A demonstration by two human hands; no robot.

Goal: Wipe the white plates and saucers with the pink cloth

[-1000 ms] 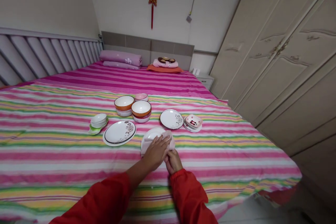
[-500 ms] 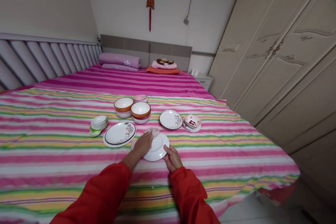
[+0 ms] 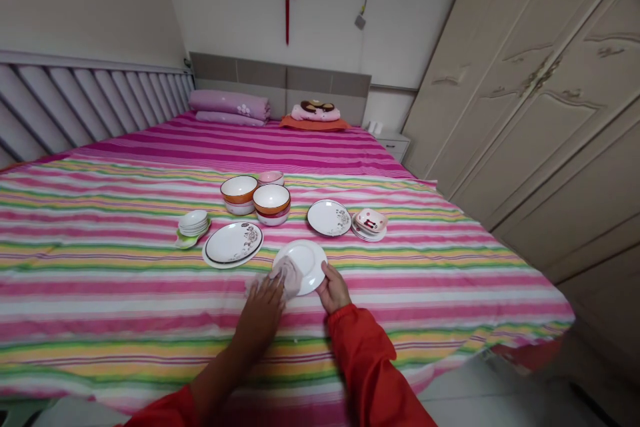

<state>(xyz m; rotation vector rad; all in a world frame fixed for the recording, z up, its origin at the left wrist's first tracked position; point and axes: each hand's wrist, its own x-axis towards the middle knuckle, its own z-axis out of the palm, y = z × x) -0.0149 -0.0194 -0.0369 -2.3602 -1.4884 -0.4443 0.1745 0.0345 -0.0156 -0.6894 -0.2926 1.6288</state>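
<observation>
A plain white plate (image 3: 313, 255) is held at its right rim by my right hand (image 3: 333, 288), the thumb lying on top of the edge. Bunched under the fingers of my left hand (image 3: 263, 307) is a pale pinkish cloth (image 3: 290, 275), which lies against the near-left part of the plate. Just beyond on the left are stacked oval plates (image 3: 231, 243) with a dark rim and a flower print. Another dark-rimmed plate (image 3: 327, 219) lies past the white plate, to the right.
Orange-sided bowls (image 3: 271, 199) stand stacked behind, near a pink bowl (image 3: 271, 177). Small white dishes (image 3: 193, 220) sit on a green leaf-shaped dish (image 3: 181, 240) at left. At right a patterned square dish (image 3: 371, 219) tops small plates. All rest on a striped bedsheet (image 3: 425, 293).
My left hand has drawn back toward me with the cloth, from the plate's far-left side to its near-left edge. My right hand still holds the plate. The view has tilted slightly down.
</observation>
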